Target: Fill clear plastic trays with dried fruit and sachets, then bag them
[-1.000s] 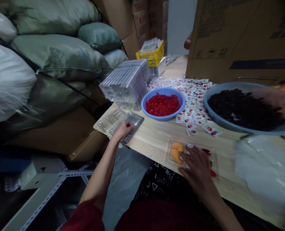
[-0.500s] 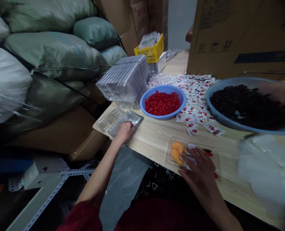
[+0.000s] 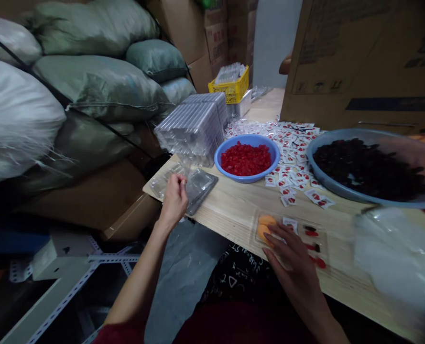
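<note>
My left hand point(image 3: 175, 199) is closed in a pinch at the edge of a thin clear plastic lid point(image 3: 189, 167), whose outline is hard to make out. It is above the flat clear plastic trays point(image 3: 202, 184) at the table's left corner. My right hand point(image 3: 291, 248) has its fingers spread over a filled clear tray point(image 3: 324, 239) near the front edge. Its fingertips are at the orange dried fruit pieces point(image 3: 266, 220) on the tray's left. White sachets point(image 3: 290, 223) sit mid-tray, partly covered by the hand. Small red and dark pieces point(image 3: 311, 232) lie in the right compartments.
Behind stand a blue bowl of red fruit point(image 3: 246, 160), scattered sachets point(image 3: 289, 143), a large basin of dark pieces point(image 3: 370, 167) and stacked clear trays point(image 3: 194, 124). A yellow crate point(image 3: 235, 91) is at the back. A clear plastic bag point(image 3: 395, 253) lies right. Sacks point(image 3: 101, 86) are piled left.
My left hand has lifted off the trays and moved slightly left, with clear plastic at its fingers. My right hand has shifted slightly left and down, uncovering the red and dark pieces.
</note>
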Motion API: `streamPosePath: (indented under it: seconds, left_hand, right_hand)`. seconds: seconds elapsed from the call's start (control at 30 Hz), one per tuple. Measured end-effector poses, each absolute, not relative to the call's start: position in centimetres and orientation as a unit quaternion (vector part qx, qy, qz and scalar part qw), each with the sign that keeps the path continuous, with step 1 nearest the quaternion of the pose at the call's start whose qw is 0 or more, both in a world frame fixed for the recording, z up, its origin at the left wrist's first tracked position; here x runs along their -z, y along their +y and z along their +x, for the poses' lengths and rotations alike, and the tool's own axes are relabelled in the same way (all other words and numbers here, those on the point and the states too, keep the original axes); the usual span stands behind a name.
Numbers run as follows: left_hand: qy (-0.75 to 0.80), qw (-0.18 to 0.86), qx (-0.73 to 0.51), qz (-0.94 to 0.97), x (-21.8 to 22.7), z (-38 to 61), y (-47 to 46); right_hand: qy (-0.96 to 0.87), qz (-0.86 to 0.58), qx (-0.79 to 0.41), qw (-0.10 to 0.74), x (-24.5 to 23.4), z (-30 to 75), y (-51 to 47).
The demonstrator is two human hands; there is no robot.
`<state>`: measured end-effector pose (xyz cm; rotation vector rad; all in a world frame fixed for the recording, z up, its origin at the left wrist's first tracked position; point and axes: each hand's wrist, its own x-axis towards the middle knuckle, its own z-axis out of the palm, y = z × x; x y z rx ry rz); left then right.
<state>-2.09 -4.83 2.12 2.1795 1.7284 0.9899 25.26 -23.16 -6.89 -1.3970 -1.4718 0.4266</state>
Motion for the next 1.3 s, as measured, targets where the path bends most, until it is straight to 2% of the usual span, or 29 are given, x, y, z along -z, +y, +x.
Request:
streamPosePath:
  seconds: [0.1, 0.17, 0.23, 0.37, 0.43, 0.6, 0.8, 0.97, 1.3]
  left_hand:
    - [0.471, 0.297, -0.485, 0.674, -3.8, 1.0, -10.1]
    - [0.388, 0.438, -0.52, 0.622, -3.5, 3.7, -13.8]
    - [0.349, 0.538, -0.517, 0.567, -2.4, 6.0, -16.6]
    - [0.35, 0.665, -0.449, 0.484, 0.2, 7.7, -17.8]
    - [0.35, 0.693, -0.438, 0.454, 1.2, 7.7, -16.6]
    - [0.435, 0.629, -0.349, 0.542, 4.1, 9.0, -14.2]
    - [0.491, 0.478, -0.29, 0.669, 7.4, 10.7, -14.1]
    - [0.483, 0.377, -0.282, 0.739, 8.4, 10.8, -12.6]
    - [0.445, 0.289, -0.259, 0.807, 9.0, 11.6, -10.2]
  right_hand:
    - [-0.505, -0.561, -0.36, 0.548, 5.3, 23.0, -22.7]
    - [-0.403, -0.518, -0.497, 0.568, 4.4, 21.5, -22.3]
    - [-0.305, -0.471, -0.574, 0.597, 3.9, 20.9, -22.1]
    - [-0.228, -0.484, -0.54, 0.65, 3.6, 24.0, -23.1]
    - [-0.239, -0.529, -0.511, 0.634, 3.5, 26.9, -24.5]
    - [-0.292, -0.624, -0.475, 0.548, 5.2, 32.3, -27.3]
    - [-0.349, -0.734, -0.252, 0.525, 8.5, 33.4, -26.2]
    - [-0.43, -0.772, -0.139, 0.446, 10.3, 34.3, -25.0]
    - [-0.493, -0.753, -0.134, 0.415, 11.4, 35.4, -22.2]
